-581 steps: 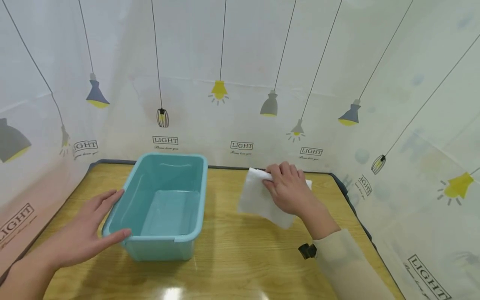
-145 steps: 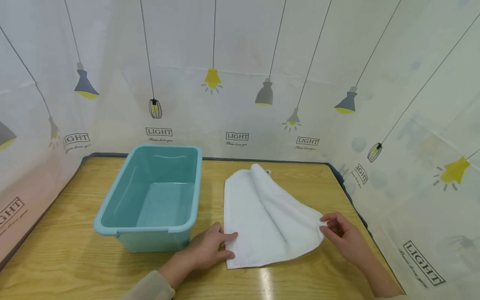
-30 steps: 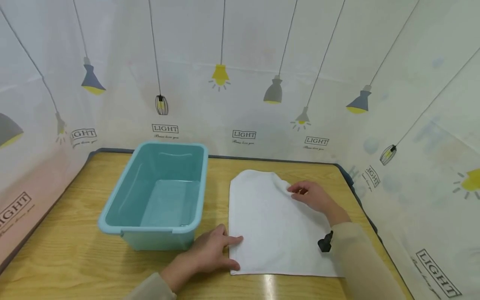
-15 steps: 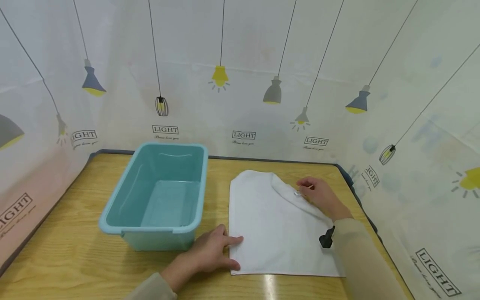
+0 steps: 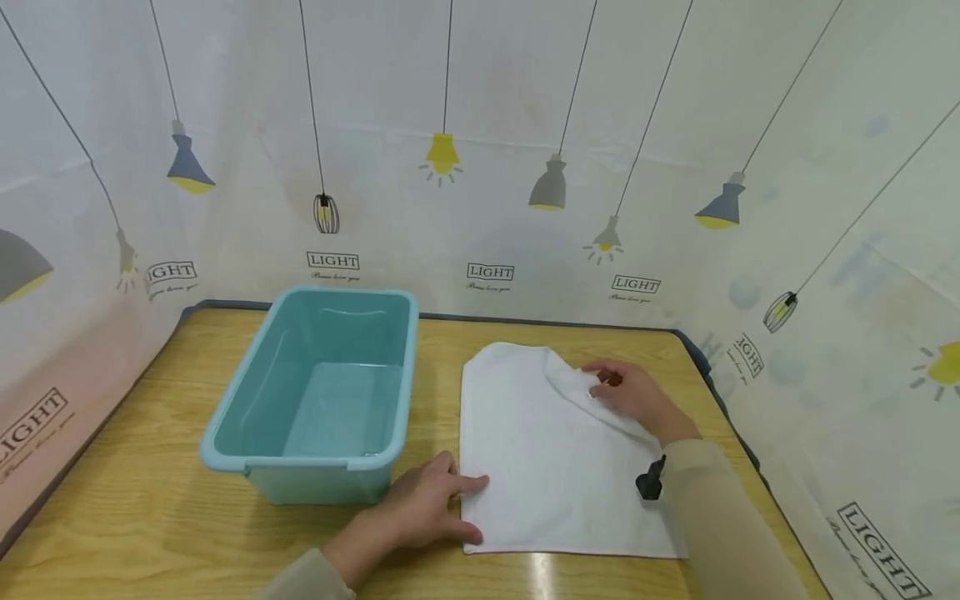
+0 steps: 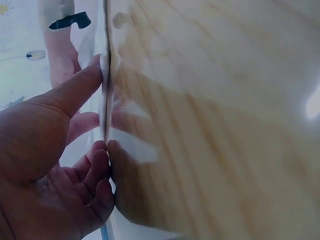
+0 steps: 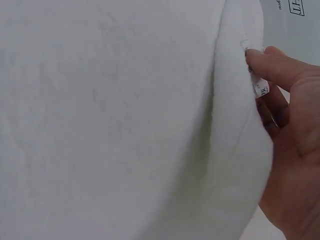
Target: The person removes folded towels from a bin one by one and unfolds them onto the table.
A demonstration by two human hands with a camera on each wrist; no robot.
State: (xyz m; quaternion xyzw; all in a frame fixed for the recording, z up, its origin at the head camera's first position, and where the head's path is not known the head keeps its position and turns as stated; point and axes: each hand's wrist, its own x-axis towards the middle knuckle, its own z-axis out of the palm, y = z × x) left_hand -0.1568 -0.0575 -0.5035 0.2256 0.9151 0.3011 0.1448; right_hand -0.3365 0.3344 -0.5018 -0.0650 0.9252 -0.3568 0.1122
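A white towel [image 5: 540,467] lies spread on the wooden table, its far right edge turned over in a narrow fold. My left hand [image 5: 423,504] rests at the towel's near left corner, with index finger and thumb stretched onto the cloth. In the left wrist view, the fingers [image 6: 80,87] press at the towel's thin edge and the others touch the tabletop. My right hand [image 5: 637,396] pinches the folded far right edge. Close up in the right wrist view, its thumb [image 7: 275,65] lies on the fold beside a small printed label [image 7: 260,86].
An open light-blue plastic bin [image 5: 411,367] stands left of the towel, close to my left hand. The wooden table [image 5: 150,500] runs back to a dark edge, with a lamp-patterned sheet [image 5: 375,150] behind and at both sides.
Much earlier the left hand was on the bin and the right held the bunched towel, since spread flat. Within the last second my right hand shifted along the far edge, turning over a fold.
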